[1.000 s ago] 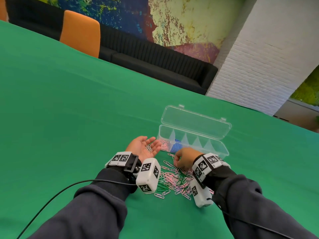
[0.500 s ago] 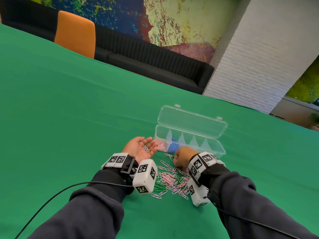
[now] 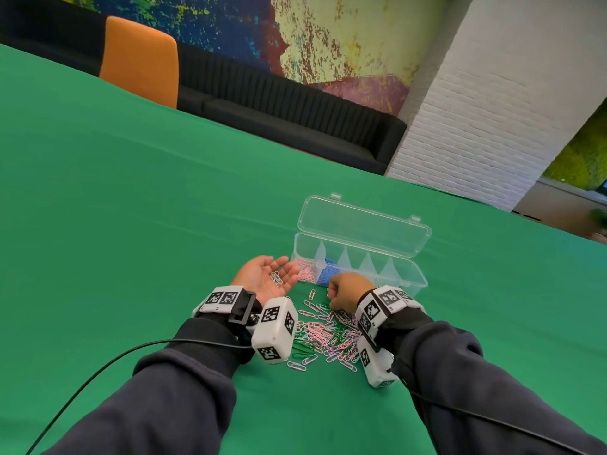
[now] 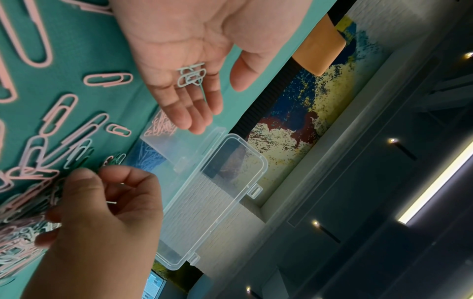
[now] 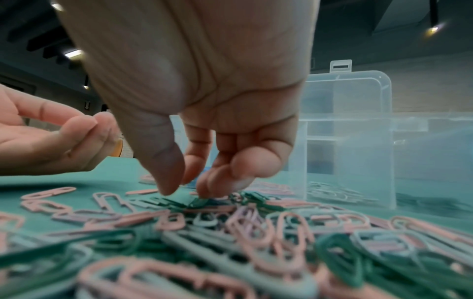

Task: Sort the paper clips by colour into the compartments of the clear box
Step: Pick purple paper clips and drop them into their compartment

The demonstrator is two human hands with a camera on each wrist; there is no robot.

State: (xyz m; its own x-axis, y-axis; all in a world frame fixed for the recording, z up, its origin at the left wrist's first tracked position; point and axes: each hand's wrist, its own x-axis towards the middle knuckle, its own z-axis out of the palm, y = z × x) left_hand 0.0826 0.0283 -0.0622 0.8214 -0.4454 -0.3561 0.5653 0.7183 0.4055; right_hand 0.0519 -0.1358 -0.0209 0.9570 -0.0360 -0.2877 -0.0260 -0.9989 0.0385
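Head view: left hand (image 3: 262, 278) palm-up, right hand (image 3: 345, 290) curled.

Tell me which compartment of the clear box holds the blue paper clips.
The second compartment from the left end of the clear box, where the blue paper clips lie. The end compartment beside it holds pink paper clips.

- Clear box (image 3: 407, 277) sits just beyond the loose clip pile (image 3: 323, 336); its lid (image 3: 363, 226) stands open behind, so the compartments are reachable from above and from the near side.
- Left hand (image 3: 266, 277), palm up, lies close beside the box's left end.
- Right hand (image 3: 346, 290), down on the pile, stands in front of the blue compartment.
- Green table (image 3: 131, 208) is bare to the left of the hands.
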